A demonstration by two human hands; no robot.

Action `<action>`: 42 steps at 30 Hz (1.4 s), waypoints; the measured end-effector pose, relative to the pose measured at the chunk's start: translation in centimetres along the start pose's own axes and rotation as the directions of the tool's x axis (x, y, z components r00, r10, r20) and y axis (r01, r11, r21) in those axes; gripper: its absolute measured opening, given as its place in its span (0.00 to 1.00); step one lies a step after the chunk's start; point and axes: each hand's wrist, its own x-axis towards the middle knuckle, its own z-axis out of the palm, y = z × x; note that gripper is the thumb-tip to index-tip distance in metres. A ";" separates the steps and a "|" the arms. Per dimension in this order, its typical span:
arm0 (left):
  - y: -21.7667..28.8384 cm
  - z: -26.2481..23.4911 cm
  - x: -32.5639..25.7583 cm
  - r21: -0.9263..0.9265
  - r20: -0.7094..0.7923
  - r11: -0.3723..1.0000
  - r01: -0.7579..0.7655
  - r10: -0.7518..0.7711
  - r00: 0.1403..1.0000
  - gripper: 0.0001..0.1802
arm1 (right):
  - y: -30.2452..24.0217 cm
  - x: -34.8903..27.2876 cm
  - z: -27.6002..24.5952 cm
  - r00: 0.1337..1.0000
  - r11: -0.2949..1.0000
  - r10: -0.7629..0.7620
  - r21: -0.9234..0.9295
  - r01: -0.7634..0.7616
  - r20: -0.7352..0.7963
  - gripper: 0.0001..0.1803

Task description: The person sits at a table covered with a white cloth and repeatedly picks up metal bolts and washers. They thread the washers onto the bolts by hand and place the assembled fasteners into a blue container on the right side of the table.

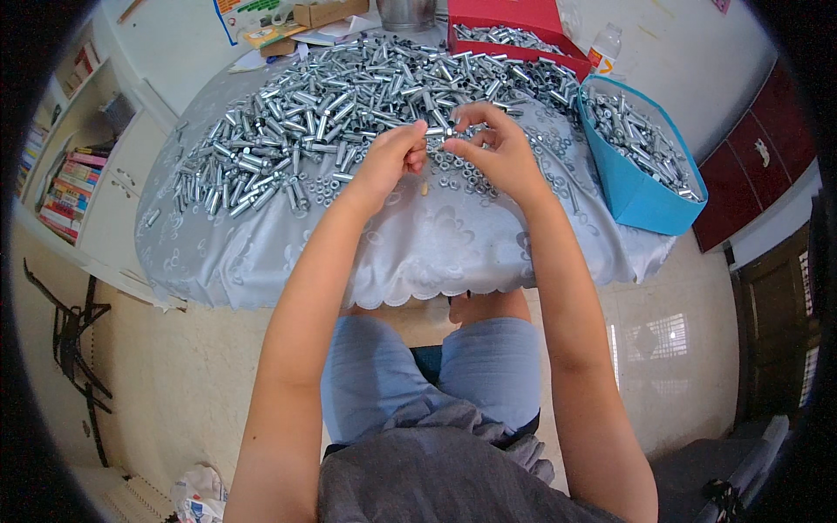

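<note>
Expansion bolts (305,109), too many to count, are lying heaped toward the tabletop's (261,248) left edge, the left hand (391,164) is clenching one metal fastener (438,133) inward of the near edge, seemingly steadying it for the right hand's (506,157) parted fingers, and one blue bin (649,205) is keeping more reachable rightward.

Pale walls (689,52) span 11 to 2 o'clock, a poster (240,13) at 11. At 10, a white shelf (103,85) holds books (74,187). Dark red panels (741,166) stand at 2, a brown door (779,327) at 3. The floor (209,375) is glossy cream — barred light (660,338) mirrors in it near 4. A black stand (74,336) sits between 8 and 9; toward 12 — a table (418,237) in silvery cloth.
</note>
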 end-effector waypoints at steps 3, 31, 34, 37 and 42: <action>0.0 0.1 0.1 0.022 0.014 1.000 0.003 -0.004 1.000 0.16 | 1.3 0.4 -0.5 0.998 0.997 0.060 -0.045 -0.059 0.034 0.12; 1.8 0.5 -1.8 0.108 0.006 0.994 -0.032 0.031 0.999 0.14 | -0.4 0.3 -0.7 0.982 0.945 0.167 0.271 -0.184 0.083 0.16; 2.6 0.9 -2.9 0.236 0.143 0.966 0.109 -0.145 0.979 0.13 | -0.5 0.6 -1.0 0.978 0.940 0.186 0.307 -0.149 -0.096 0.14; 2.4 -0.3 -2.5 0.335 0.479 0.925 0.179 -0.330 0.813 0.15 | -0.6 0.7 -0.9 0.971 0.945 0.196 0.292 -0.148 -0.140 0.11; 2.7 -0.5 -0.5 -0.211 -0.026 0.976 -0.059 0.055 0.998 0.23 | 0.2 1.0 -1.1 0.958 0.921 0.236 0.353 -0.165 -0.166 0.09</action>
